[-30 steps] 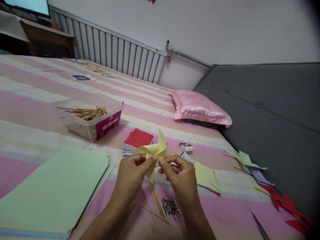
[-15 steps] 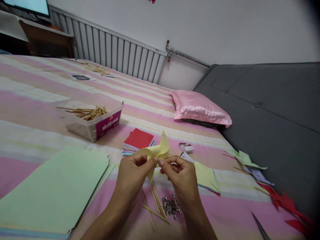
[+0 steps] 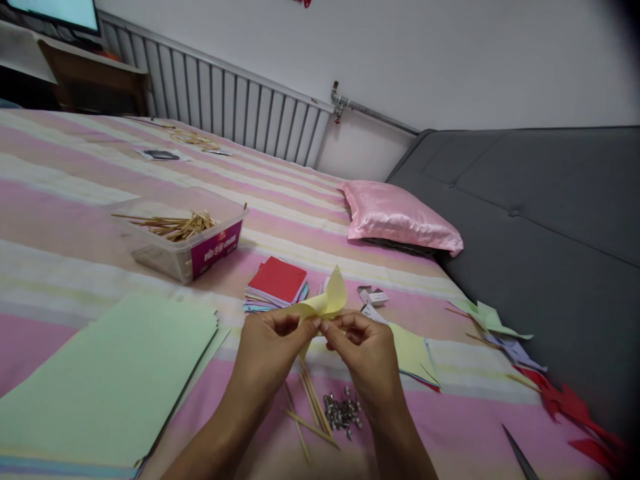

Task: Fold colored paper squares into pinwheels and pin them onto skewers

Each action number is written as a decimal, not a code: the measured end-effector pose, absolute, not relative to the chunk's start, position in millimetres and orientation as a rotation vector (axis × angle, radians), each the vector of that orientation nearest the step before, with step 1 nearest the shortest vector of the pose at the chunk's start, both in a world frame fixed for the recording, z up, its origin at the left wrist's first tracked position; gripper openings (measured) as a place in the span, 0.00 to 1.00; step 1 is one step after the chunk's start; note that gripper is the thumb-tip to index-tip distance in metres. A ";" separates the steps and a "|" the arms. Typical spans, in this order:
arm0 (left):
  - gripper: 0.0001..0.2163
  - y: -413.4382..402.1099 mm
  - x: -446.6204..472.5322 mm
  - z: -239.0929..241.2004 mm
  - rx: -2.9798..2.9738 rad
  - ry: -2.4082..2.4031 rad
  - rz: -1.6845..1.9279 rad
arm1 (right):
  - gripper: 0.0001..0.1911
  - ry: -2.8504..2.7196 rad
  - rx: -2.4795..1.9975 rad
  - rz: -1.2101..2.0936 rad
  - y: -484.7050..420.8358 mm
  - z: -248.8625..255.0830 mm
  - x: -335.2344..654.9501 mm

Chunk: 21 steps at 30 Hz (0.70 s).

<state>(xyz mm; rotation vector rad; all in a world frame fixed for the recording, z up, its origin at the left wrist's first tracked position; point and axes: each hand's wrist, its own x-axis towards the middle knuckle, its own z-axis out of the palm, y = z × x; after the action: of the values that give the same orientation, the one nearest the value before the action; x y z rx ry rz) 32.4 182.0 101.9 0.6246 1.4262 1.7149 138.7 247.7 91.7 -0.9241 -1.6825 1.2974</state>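
Note:
Both hands meet over the striped bed, pinching a folded yellow paper pinwheel (image 3: 328, 303). My left hand (image 3: 270, 357) grips its near edge with thumb and fingers closed. My right hand (image 3: 365, 357) pinches the same spot from the right, fingertips touching the left ones. Below the hands lie a few wooden sticks (image 3: 313, 407) and a small heap of metal pins (image 3: 343, 412).
A clear tub of wooden sticks (image 3: 183, 240) stands at the left. A stack of coloured square papers (image 3: 277, 283), red on top, lies behind the hands. Large green sheets (image 3: 107, 380) cover the near left. Finished pinwheels (image 3: 505, 333) and scissors (image 3: 520, 457) lie at the right, a pink pillow (image 3: 400, 217) beyond.
The pinwheel's blades have folded in closer and sit slightly right; both hands have shifted a little right, still pinching it together.

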 end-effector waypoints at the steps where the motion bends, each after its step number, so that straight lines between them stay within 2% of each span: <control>1: 0.05 182.0 32.6 102.3 0.631 1.426 1.713 | 0.09 -1.681 -0.927 1.296 247.6 91.9 138.5; 8: 0.06 182.2 31.5 98.8 0.579 1.476 1.712 | 0.10 -1.733 -0.951 1.224 245.6 92.8 138.0; 14: 0.05 183.1 27.1 98.3 0.411 1.335 1.710 | 0.11 -1.736 -0.947 1.219 242.2 96.9 141.8; 21: 0.05 182.4 28.2 101.9 0.426 1.326 1.661 | 0.21 -1.583 -0.817 1.400 243.7 104.5 147.1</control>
<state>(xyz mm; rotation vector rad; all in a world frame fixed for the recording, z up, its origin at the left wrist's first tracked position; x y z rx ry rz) 28.2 182.4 101.9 0.4263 1.3257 1.6608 147.1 243.7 104.5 -0.8175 -1.5829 1.4000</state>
